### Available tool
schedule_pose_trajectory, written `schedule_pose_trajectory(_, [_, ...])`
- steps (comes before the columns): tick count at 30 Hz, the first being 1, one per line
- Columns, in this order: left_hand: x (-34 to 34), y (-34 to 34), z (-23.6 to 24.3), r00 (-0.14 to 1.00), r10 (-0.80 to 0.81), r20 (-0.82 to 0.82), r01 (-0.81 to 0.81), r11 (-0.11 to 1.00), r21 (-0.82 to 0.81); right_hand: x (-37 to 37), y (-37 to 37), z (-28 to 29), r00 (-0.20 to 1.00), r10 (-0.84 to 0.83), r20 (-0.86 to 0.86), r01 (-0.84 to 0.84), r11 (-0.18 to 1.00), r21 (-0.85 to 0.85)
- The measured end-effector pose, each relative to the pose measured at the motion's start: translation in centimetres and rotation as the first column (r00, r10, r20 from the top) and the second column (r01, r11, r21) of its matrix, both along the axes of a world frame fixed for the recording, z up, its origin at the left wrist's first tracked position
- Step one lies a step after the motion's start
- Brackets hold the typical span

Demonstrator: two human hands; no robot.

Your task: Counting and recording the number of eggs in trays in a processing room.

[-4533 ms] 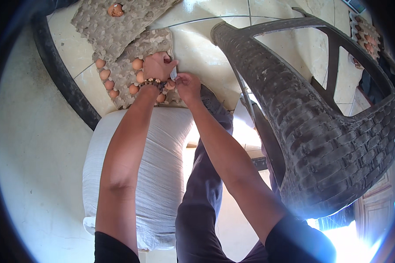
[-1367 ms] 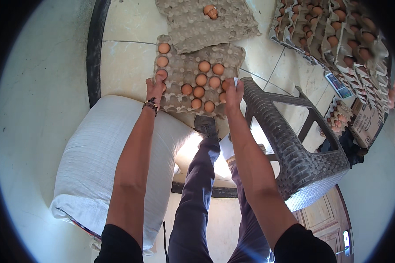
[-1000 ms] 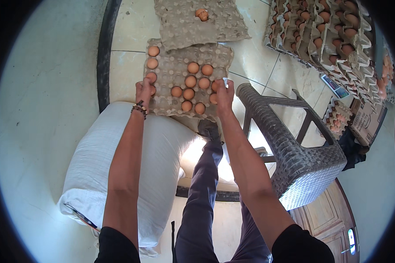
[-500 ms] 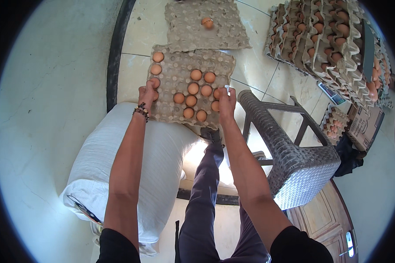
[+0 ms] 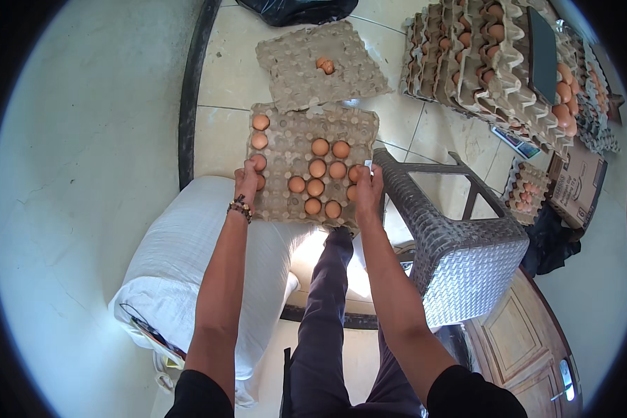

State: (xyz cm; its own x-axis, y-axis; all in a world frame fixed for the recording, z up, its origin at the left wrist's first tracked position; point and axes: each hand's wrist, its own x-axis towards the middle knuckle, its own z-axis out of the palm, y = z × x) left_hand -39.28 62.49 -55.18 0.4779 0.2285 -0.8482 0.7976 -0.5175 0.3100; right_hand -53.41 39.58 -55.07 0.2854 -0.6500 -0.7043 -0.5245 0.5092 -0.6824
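A grey cardboard egg tray (image 5: pixel 282 150) is held out level in front of me, gripped at both side edges. My left hand (image 5: pixel 246 184) is closed on its left edge, beside a column of brown eggs (image 5: pixel 259 140). On the right edge my right hand (image 5: pixel 369 189) is closed, with a small white piece showing by its fingers that I cannot make out. Another group of brown eggs (image 5: pixel 317 168) sits in the middle and right cups; many other cups hold nothing. Beyond lies a second egg tray (image 5: pixel 292 76) with what looks like a cracked egg (image 5: pixel 325 65) on it.
Tall stacks of filled egg trays (image 5: pixel 460 63) stand far right. Close on the right is a grey woven-pattern stool (image 5: pixel 460 258), with a small egg tray (image 5: pixel 526 191) and a cardboard box (image 5: pixel 578 184) behind. A white sack (image 5: pixel 181 258) bulges at left; a black bag (image 5: pixel 299 8) lies far ahead.
The whole view has shifted, so the tray and my hands appear lower and slightly right. The black bag has come into view at the top. Both hands keep their hold.
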Motion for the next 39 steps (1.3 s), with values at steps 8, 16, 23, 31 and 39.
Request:
schedule_pose_trajectory(8, [-3.5,0.6,5.1,0.999,0.017,0.036,-0.017,1.000,0.011,-2.4,0.2,2.8,0.991,0.104,-0.086,-0.107,0.994,-0.033])
schedule_pose_trajectory(16, [-6.3,0.6,9.5,0.997,0.071,0.009,-0.071,0.997,-0.028,-5.3,-0.2,4.6,0.981,0.130,-0.143,-0.134,0.991,-0.018])
schedule_pose_trajectory(23, [-10.3,1.8,9.7,0.990,0.117,-0.075,-0.124,0.988,-0.095,-6.7,-0.6,7.6,0.911,0.256,-0.324,-0.243,0.967,0.078])
schedule_pose_trajectory(31, [-16.1,0.9,7.0,0.983,0.162,-0.086,-0.164,0.986,-0.022,-11.6,-1.1,3.8,0.835,0.305,-0.458,-0.324,0.945,0.039])
schedule_pose_trajectory(39, [-22.2,-0.9,2.1,0.957,0.262,-0.127,-0.254,0.964,0.074,-13.6,-1.2,1.7,0.853,0.265,-0.450,-0.397,0.889,-0.229])
